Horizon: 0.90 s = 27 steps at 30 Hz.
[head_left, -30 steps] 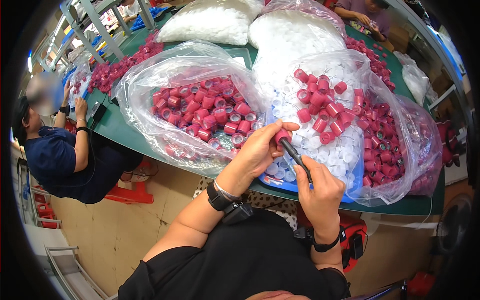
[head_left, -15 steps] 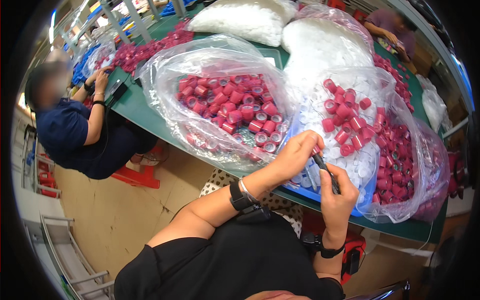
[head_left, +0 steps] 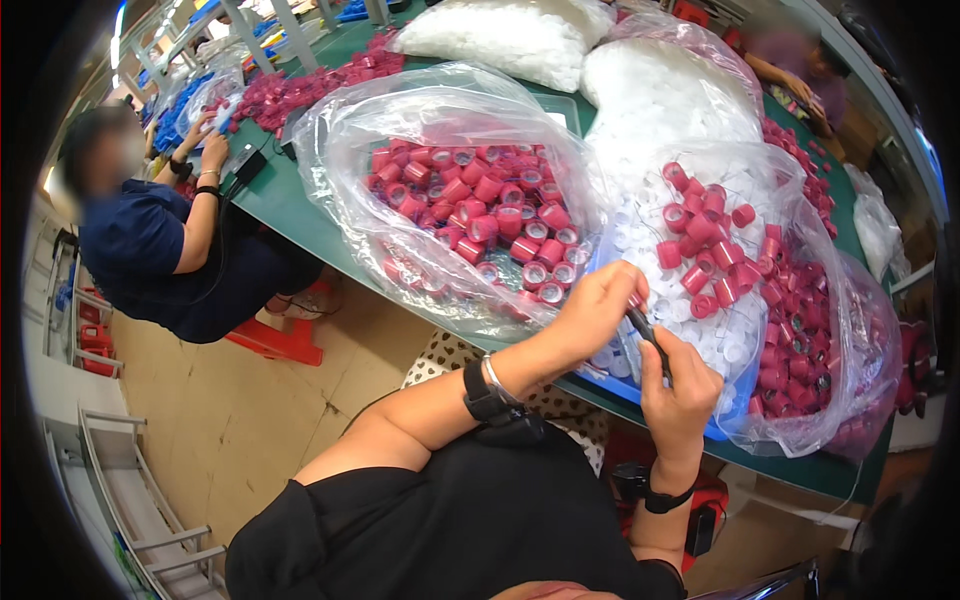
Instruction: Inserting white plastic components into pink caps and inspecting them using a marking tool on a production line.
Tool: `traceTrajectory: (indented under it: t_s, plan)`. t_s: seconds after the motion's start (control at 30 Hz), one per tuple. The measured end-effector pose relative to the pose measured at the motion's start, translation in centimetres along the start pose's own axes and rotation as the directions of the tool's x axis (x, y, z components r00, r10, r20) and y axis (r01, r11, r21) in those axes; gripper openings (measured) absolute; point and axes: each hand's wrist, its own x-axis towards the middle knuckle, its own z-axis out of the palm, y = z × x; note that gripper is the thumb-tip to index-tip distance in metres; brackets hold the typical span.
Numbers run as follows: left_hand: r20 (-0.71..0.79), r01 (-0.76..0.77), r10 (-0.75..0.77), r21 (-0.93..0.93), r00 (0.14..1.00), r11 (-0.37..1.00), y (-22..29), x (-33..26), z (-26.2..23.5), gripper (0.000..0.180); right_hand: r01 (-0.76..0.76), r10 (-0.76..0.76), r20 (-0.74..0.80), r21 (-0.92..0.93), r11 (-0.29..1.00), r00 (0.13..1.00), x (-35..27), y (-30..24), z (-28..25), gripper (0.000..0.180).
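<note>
The right hand [head_left: 685, 385], just past the near edge of the bench [head_left: 285, 200], is closed around a slim black tool [head_left: 643, 325], thumb and fingers pinching it from either side. The tool slants up and left to the left hand [head_left: 600, 312], whose bent fingers grip a small red cap [head_left: 634, 300]. The cap lies at the fingertips, mostly hidden by them, with the tool's tip against or inside it; which one, I cannot tell.

Beyond the hands, by the near edge, a blue tray [head_left: 740, 402] carries white plastic pieces [head_left: 712, 338], and a loose cluster of red caps [head_left: 702, 230] lies on top of them. To the right, toward the right edge, an open clear bag [head_left: 862, 350] holds more red caps; to the left, a larger open bag [head_left: 350, 140] also holds red caps.

Farther back lie two bulging bags of white pieces [head_left: 665, 105]. A heap of red caps [head_left: 320, 85] spreads near the far left corner. A co-worker in dark blue [head_left: 140, 235] sits at the left.
</note>
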Motion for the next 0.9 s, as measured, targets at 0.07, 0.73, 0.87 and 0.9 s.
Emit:
traceTrajectory:
  t_s: [0.07, 0.73, 0.87, 0.9]
  plan:
    - [0.043, 0.224, -0.223, -0.346, 0.974, 0.911, 1.1, 0.0, -0.7, 0.028, -0.013, 0.013, 0.000, -0.012, 1.000, 1.000, 0.1, -0.6, -0.1, 0.020]
    - [0.353, 0.406, -0.202, -0.823, 0.914, 0.398, -0.3, 1.8, -5.1, 0.028, -0.200, 0.205, -0.114, 0.054, 0.978, 0.972, -1.3, 0.5, -2.2, 0.020]
    - [0.009, 0.015, -0.109, -0.999, 0.994, 0.050, 5.9, 3.3, -7.4, 0.070, -0.285, 0.292, -0.164, 0.069, 0.956, 0.942, -1.8, 1.0, -3.0, 0.020]
    - [0.023, 0.034, -0.074, -0.988, 0.997, 0.150, 5.8, 3.8, -8.1, 0.066, -0.325, 0.336, -0.173, 0.090, 0.942, 0.926, -1.8, 1.1, -3.2, 0.020]
